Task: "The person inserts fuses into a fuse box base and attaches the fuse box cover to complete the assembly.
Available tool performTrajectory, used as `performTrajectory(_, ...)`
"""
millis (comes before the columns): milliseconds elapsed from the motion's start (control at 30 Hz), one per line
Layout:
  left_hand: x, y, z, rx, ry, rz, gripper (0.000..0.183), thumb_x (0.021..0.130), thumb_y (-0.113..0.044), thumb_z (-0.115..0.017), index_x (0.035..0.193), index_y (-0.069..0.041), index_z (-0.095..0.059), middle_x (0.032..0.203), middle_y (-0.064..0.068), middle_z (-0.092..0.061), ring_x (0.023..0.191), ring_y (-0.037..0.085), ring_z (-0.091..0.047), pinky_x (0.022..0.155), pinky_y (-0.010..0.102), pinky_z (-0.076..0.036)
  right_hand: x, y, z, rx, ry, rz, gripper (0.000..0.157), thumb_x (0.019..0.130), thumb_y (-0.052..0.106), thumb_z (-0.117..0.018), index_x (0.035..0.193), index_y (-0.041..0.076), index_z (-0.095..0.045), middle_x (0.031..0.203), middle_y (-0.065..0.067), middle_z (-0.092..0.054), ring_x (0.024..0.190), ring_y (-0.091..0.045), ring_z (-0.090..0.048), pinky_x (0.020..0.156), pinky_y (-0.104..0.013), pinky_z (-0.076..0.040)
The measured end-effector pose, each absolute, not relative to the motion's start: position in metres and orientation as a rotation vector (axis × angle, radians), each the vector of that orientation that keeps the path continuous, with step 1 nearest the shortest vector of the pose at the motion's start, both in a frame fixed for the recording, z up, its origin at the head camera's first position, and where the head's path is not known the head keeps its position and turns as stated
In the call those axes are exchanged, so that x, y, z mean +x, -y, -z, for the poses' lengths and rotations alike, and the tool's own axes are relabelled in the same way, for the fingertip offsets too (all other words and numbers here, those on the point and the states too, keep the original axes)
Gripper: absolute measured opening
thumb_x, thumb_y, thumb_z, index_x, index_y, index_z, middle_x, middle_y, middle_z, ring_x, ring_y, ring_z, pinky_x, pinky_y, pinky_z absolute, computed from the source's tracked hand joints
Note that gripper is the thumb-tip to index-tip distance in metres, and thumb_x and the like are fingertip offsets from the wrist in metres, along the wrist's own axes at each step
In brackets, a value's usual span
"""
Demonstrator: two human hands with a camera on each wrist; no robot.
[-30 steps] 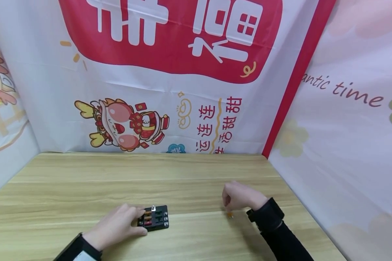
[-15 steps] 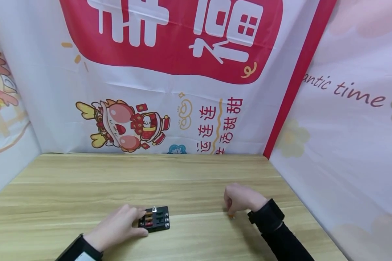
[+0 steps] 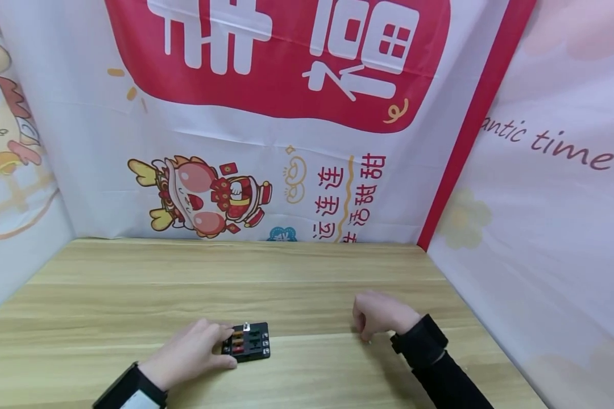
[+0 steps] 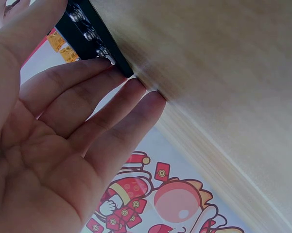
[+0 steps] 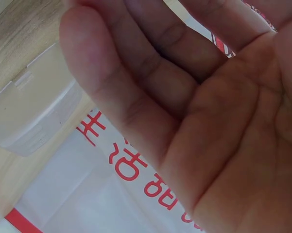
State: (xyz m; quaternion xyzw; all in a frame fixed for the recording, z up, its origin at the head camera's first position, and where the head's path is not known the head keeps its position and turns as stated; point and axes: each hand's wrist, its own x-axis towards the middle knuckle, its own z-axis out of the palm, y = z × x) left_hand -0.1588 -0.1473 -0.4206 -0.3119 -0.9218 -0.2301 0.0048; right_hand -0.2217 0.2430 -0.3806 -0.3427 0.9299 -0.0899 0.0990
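Observation:
A black fuse box (image 3: 256, 342) lies on the wooden table. Orange fuses (image 3: 237, 335) and a red fuse (image 3: 239, 349) sit in its left row, beside darker slots on the right. My left hand (image 3: 191, 353) holds the box by its left end, the thumb along the near side. Seen from the left wrist, the fingertips touch the box edge with its metal screws (image 4: 90, 33). Further right, my right hand (image 3: 381, 313) is curled low over the table. A tiny pale tip of a small fuse (image 3: 370, 341) shows beneath its pinched fingers; the rest is hidden.
A translucent plastic cover (image 5: 34, 109) rests on the table in the right wrist view; the head view does not show it. Printed cloth (image 3: 297, 136) hangs behind the table (image 3: 184, 284) and along both its sides.
The orange of the fuse at my right fingertips showed earlier and is now mostly covered by the fingers. The left hand keeps its hold on the fuse box. The view has shifted slightly.

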Motion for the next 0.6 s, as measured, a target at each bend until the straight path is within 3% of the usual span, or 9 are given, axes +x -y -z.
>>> performTrajectory(200,-0.1602,0.1455,0.4207,-0.972,2.912,0.741,0.029,0.079,-0.040,-0.081,0.090,-0.014,-0.075,0.096,-0.001,-0.071,0.067,0.005,-0.051,0.061,0.027,-0.045,-0.2208,-0.2445,0.3809,-1.007,-2.759,0.238,0.031,0.057,-0.004,-0.090,0.057,0.015,-0.065,0.057,0.015,-0.053,0.055,-0.003,-0.048,0.052,-0.024,-0.043)
performTrajectory(400,-0.1597,0.1457,0.4205,-0.968,2.896,0.686,0.036,0.078,-0.041,-0.082,0.095,-0.010,-0.076,0.104,0.008,-0.072,0.076,0.006,-0.058,0.067,0.032,-0.050,-0.2203,-0.2432,0.3799,-0.977,-2.755,0.238,0.031,0.057,-0.004,-0.090,0.058,0.015,-0.065,0.057,0.014,-0.054,0.055,-0.003,-0.049,0.052,-0.024,-0.044)
performTrajectory(600,-0.1598,0.1454,0.4215,-0.983,2.867,0.697,0.036,0.078,-0.038,-0.082,0.097,-0.009,-0.076,0.100,0.005,-0.073,0.071,0.004,-0.054,0.063,0.030,-0.048,-0.2210,-0.2437,0.3808,-0.974,-2.755,0.234,0.029,0.057,-0.002,-0.090,0.059,0.016,-0.067,0.057,0.015,-0.055,0.056,-0.003,-0.048,0.053,-0.024,-0.043)
